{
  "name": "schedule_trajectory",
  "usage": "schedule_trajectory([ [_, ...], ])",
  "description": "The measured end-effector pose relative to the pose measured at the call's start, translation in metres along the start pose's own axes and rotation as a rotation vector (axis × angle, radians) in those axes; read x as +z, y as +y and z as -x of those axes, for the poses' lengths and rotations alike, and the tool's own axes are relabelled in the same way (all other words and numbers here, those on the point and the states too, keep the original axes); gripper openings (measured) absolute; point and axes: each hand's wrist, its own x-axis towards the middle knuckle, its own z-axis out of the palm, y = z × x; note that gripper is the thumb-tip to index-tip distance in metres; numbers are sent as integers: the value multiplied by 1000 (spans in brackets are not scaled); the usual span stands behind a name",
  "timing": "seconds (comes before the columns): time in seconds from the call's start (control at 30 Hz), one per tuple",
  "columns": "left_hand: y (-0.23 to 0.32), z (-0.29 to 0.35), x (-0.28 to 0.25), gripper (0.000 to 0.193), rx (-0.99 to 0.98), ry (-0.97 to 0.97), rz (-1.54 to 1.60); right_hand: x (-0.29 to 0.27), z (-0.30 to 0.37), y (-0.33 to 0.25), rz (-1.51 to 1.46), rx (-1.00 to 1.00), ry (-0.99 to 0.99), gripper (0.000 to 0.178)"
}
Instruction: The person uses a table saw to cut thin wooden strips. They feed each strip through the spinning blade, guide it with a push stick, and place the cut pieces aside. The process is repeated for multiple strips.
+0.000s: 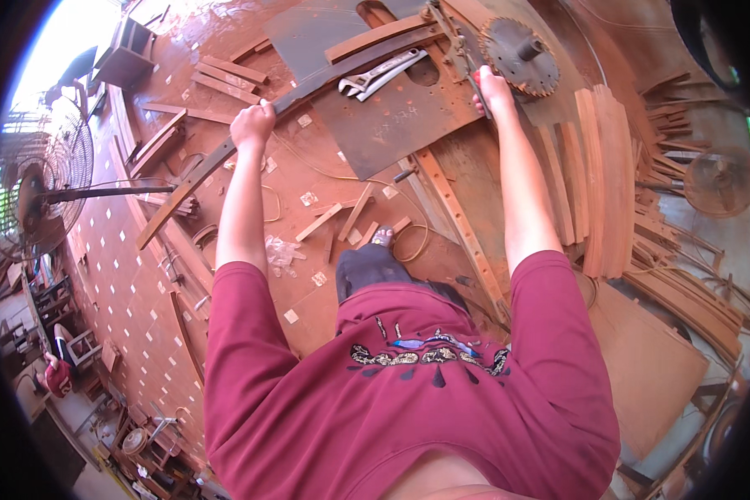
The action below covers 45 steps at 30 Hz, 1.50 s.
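Gripping long curved wooden strip (225,154) mid-length: left hand (252,123) closed round it. Right hand (492,90) closed on thin handle beside circular saw blade (521,56); hands well apart. Strip likely stiff, slightly springy, light, awkward by length; best held near middle. Dark brown, thin, bowed, lying across metal saw table (392,125). Wrenches (379,75) beyond.

A single view comes from a wide fisheye camera on the person's head, looking steeply down over the maroon shirt (408,408) and both outstretched forearms to the saw bench (392,125) and the dusty floor (125,283) below. The hands sit far up the frame, at arm's length. Straight edges bow toward the dark circular rim.
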Motion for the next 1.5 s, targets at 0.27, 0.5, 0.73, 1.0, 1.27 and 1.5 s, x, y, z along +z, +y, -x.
schedule_trajectory([
  [0.27, 12, 19, -4, 59, 8, -40, 11, -20, 7, 14, 13, 39, 10, 57],
  [0.5, 30, 131, -35, 60, 35, -67, 14, -81, 92, 81, -15, 60, 33, 57],
  [0.73, 77, 177, -26, 60, 104, -72, -17, -113, 77, 132, -21, 67, 34, 52],
  [1.0, 96, 214, -25, 59, 67, -141, 31, -126, 55, 164, -42, 36, -36, 48],
  [1.27, 120, 216, 0, 60, 139, -124, 75, -156, 28, 203, -24, 80, -15, 50],
  [1.5, 118, 206, 16, 60, 122, -184, 61, -148, 23, 215, -26, 134, -8, 54],
])
